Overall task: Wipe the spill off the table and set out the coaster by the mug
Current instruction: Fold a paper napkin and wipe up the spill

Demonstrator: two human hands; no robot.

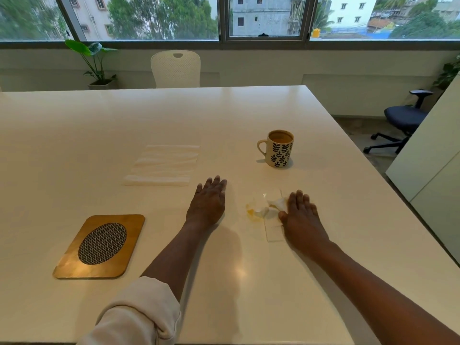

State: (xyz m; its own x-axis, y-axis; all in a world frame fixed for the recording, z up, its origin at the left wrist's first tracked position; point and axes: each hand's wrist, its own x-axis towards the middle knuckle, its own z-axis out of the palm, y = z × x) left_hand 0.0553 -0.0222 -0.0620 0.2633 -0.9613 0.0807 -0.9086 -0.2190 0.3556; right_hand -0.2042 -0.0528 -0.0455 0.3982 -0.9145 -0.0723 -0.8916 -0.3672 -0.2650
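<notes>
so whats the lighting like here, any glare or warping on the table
Head view: soft daylight from the windows; faint glare patches on the glossy table near the forearms and a glint on the spill; soft shadow beside the left hand; wide-angle lens bows the table edges and window frame.

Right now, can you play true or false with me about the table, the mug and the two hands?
1. The mug has a drink in it. True.
2. The right hand presses a tissue on the spill. True.
3. The coaster sits right beside the mug. False: it lies far off, near the table's front left.
4. The left hand holds the coaster. False: it rests flat on the table, holding nothing.
5. A stack of napkins lies left of the mug. True.
</notes>
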